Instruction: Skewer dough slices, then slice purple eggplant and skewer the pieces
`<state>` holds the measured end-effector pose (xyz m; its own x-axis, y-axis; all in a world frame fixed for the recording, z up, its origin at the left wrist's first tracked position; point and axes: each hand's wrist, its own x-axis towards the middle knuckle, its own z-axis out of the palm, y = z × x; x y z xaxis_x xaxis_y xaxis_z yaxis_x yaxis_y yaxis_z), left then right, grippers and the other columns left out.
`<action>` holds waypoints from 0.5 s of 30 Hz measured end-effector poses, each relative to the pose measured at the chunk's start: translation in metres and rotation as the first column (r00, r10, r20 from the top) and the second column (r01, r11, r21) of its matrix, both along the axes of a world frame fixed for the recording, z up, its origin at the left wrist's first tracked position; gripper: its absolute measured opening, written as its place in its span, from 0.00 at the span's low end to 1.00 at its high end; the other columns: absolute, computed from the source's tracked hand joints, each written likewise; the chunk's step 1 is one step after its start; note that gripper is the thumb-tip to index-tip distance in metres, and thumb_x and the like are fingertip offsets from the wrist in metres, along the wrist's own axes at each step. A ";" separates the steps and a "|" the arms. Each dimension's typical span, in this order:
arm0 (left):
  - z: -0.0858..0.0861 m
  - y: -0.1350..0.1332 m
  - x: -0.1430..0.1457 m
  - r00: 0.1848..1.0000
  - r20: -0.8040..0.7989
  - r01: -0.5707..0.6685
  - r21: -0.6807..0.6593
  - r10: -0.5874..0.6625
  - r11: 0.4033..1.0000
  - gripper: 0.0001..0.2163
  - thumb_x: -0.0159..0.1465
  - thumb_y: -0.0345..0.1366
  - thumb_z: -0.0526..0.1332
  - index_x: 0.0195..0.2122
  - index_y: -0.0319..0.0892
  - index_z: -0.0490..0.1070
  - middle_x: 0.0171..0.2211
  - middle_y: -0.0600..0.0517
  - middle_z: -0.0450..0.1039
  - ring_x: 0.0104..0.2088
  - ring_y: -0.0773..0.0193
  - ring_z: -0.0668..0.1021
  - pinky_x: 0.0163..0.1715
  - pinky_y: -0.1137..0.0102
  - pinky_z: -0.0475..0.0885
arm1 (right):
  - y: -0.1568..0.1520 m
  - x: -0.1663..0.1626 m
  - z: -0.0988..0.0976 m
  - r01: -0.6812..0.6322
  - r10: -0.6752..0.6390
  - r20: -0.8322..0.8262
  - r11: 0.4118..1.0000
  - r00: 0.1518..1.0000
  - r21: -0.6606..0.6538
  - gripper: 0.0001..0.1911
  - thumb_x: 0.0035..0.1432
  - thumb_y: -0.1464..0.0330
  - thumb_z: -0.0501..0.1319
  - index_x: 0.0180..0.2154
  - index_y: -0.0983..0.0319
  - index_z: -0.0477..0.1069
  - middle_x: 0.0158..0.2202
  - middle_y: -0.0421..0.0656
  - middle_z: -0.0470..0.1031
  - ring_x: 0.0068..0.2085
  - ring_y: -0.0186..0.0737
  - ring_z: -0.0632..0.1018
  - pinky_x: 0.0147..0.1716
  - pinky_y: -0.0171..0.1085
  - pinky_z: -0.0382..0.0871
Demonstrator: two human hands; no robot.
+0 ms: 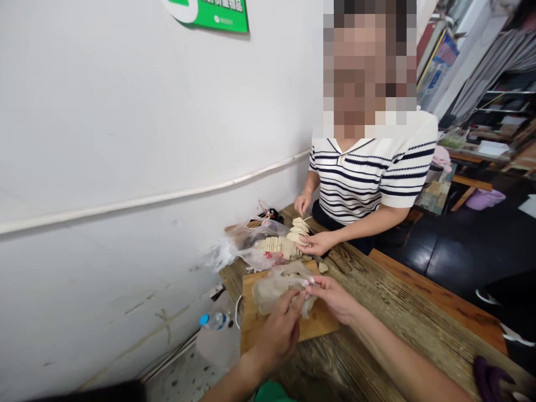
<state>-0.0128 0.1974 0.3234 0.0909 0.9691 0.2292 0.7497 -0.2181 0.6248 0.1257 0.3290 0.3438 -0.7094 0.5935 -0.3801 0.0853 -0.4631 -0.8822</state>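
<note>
A thin, clear plastic bag [268,290], crumpled and partly see-through, lies over a wooden cutting board [252,330]. My left hand [281,324] comes from below with its fingers closed at the bag's near edge. On the bag's right end, my right hand [335,297] pinches the plastic between thumb and fingers. The two hands' fingertips almost meet. Pale shapes show dimly through the plastic, but I cannot make out what they are. Just beyond the board, another plastic bag [255,258] lies open around a row of pale slices [271,244].
Across the wooden table [355,273], a person in a striped shirt [355,178] holds a skewer of pale slices [298,228]. A blue-capped bottle [215,320] stands below left, beside the wall. A wooden bench [452,301] runs along the right.
</note>
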 end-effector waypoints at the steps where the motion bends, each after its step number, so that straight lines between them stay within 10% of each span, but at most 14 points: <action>1: -0.002 -0.003 -0.001 1.000 0.005 -0.017 -0.005 0.017 1.000 0.30 0.61 0.24 0.49 0.65 0.44 0.46 0.59 0.43 0.57 0.60 0.57 0.61 0.56 0.59 0.62 | 0.000 0.002 0.006 0.039 -0.039 -0.002 0.999 0.999 -0.005 0.14 0.43 0.59 0.68 0.28 0.64 0.75 0.26 0.40 0.73 0.30 0.36 0.71 0.36 0.35 0.63; 7: -0.027 -0.027 -0.005 0.995 0.034 -0.090 -0.061 0.093 0.994 0.26 0.62 0.26 0.48 0.63 0.42 0.51 0.59 0.43 0.58 0.60 0.58 0.62 0.56 0.60 0.62 | 0.004 0.033 0.039 0.068 -0.069 0.059 0.997 0.996 0.022 0.14 0.45 0.59 0.67 0.23 0.64 0.73 0.26 0.41 0.72 0.30 0.34 0.69 0.34 0.34 0.60; 15: -0.068 -0.057 0.003 0.990 0.115 0.119 -0.402 -0.079 0.908 0.27 0.59 0.28 0.52 0.61 0.42 0.55 0.58 0.42 0.60 0.57 0.54 0.65 0.57 0.59 0.62 | 0.034 0.113 0.082 0.165 -0.171 0.312 0.985 0.935 0.045 0.14 0.43 0.57 0.68 0.25 0.62 0.74 0.28 0.43 0.74 0.31 0.37 0.72 0.35 0.36 0.66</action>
<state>-0.0102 0.1405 0.2553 0.1884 0.9671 -0.1709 0.6712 0.0003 0.7413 0.2383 0.3627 0.4256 -0.4454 0.7022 -0.5555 0.2810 -0.4794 -0.8314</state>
